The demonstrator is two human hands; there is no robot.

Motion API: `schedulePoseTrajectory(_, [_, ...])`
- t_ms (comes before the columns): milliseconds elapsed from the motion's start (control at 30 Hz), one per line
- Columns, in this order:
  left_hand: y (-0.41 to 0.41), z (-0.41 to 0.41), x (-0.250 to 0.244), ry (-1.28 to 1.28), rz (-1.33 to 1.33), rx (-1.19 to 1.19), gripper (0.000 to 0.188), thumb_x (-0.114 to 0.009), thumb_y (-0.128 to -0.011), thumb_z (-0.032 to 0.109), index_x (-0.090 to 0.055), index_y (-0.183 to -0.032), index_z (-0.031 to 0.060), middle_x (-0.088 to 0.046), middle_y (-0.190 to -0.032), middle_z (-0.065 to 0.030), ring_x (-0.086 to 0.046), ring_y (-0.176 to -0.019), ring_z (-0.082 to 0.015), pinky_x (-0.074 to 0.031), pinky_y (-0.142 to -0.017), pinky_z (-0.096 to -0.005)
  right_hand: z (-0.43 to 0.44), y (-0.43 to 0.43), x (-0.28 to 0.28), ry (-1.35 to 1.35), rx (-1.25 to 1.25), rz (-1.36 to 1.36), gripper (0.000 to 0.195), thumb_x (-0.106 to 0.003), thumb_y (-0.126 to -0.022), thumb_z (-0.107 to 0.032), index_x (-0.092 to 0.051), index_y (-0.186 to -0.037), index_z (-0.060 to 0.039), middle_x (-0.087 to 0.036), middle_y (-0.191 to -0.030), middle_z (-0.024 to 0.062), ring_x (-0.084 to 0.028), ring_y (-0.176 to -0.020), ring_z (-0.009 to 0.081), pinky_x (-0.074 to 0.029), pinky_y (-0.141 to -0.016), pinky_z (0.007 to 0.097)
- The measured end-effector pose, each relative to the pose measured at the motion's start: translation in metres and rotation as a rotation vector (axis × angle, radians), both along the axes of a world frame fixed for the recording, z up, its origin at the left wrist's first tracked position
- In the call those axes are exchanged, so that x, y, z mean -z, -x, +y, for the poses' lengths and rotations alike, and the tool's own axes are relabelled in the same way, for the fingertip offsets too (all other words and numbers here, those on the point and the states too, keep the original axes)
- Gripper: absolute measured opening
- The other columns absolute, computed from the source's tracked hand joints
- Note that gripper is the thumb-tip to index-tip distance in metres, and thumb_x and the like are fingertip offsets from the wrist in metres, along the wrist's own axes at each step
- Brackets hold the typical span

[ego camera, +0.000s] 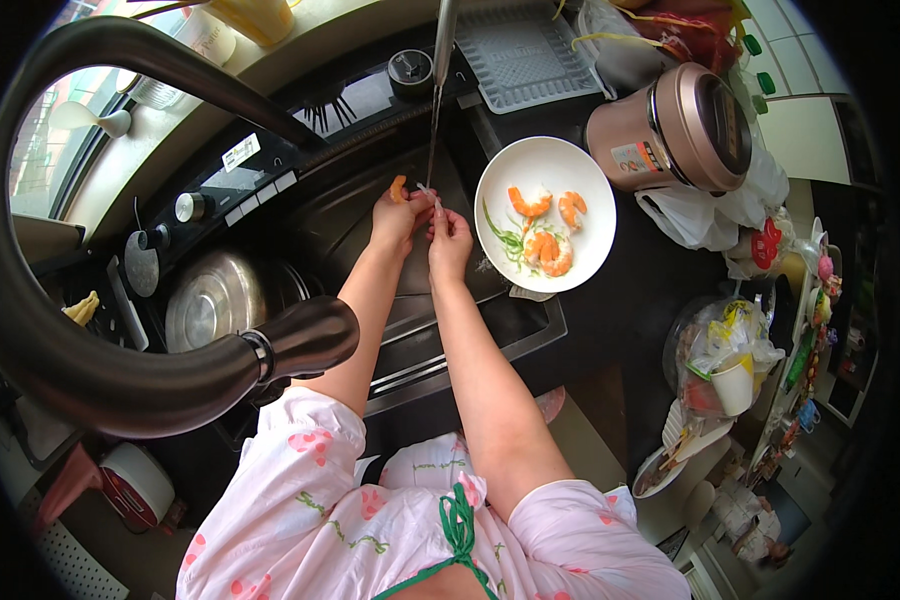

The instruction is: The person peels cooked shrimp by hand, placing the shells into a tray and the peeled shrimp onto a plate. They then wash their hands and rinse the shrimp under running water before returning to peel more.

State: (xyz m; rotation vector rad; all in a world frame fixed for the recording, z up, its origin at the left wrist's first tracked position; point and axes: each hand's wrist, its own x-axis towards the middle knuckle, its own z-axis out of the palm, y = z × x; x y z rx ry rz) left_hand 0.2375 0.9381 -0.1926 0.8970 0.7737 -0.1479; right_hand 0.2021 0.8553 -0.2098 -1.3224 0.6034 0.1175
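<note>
Over the dark sink (360, 217), my left hand (397, 221) holds a peeled orange shrimp (398, 189) by its fingers. My right hand (450, 244) is close beside it, fingertips pinched on a small whitish strip (429, 191) that reaches across to the left hand's fingertips. Whether this strip is part of the shrimp I cannot tell. A thin stream of water (433, 135) falls from a slim metal spout (445, 37) onto or just behind the fingertips. Right of my hands, a white plate (589, 180) carries several orange shrimp (547, 251) and green shreds (506, 238).
A large dark curved faucet (105, 397) arches in front on the left. A metal pot or basin (217, 300) sits left in the sink. A rose-gold appliance (630, 135), a plastic tray (525, 52) and bags (690, 214) crowd the right counter. Another person (746, 517) is far right.
</note>
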Motion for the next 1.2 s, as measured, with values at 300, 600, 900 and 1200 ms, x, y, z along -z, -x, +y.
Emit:
schedulePoseTrajectory(300, [-0.01, 0.008, 0.003, -0.056, 0.098, -0.013, 0.017, -0.059, -0.088, 0.005, -0.05, -0.1, -0.0016, -0.066, -0.086, -0.0136, -0.066, -0.073, -0.0184, -0.057, -0.062, -0.0236, 0.006, -0.006, -0.006, -0.02, -0.014, 0.008, 0.021, -0.058, -0.095, -0.019, -0.06, -0.1, 0.0014, -0.059, -0.082, 0.0014, -0.053, -0.069, 0.0068, -0.046, -0.06, 0.0206])
schedulePoseTrajectory(600, [-0.015, 0.012, 0.0, -0.004, 0.071, -0.034, 0.022, -0.058, -0.09, 0.005, -0.048, -0.108, -0.0008, -0.065, -0.09, -0.0144, -0.066, -0.075, -0.0187, -0.057, -0.063, -0.0244, 0.012, -0.012, -0.013, 0.014, -0.005, -0.005, 0.02, -0.057, -0.095, -0.018, -0.059, -0.1, 0.0009, -0.06, -0.082, 0.0017, -0.054, -0.069, 0.007, -0.047, -0.06, 0.0208])
schedulePoseTrajectory(900, [-0.009, 0.022, 0.007, -0.006, 0.057, 0.064, 0.038, -0.061, -0.089, 0.011, -0.041, -0.12, 0.0035, -0.064, -0.092, -0.0128, -0.065, -0.08, -0.0239, -0.056, -0.069, -0.0337, 0.021, -0.008, -0.039, 0.556, -0.139, -0.238, 0.017, -0.06, -0.091, -0.018, -0.058, -0.092, -0.0005, -0.059, -0.09, 0.0135, -0.058, -0.076, 0.0281, -0.049, -0.068, 0.0356])
schedulePoseTrajectory(1200, [-0.012, 0.018, 0.006, 0.131, 0.122, 0.265, 0.019, -0.045, -0.093, 0.018, -0.049, -0.106, 0.0045, -0.062, -0.105, -0.0156, -0.062, -0.096, -0.0278, -0.051, -0.084, -0.0387, -0.007, 0.023, -0.111, 0.763, -0.447, -0.399, 0.012, -0.059, -0.088, -0.01, -0.049, -0.089, -0.0037, -0.054, -0.086, 0.0123, -0.06, -0.07, 0.0315, -0.05, -0.058, 0.0392])
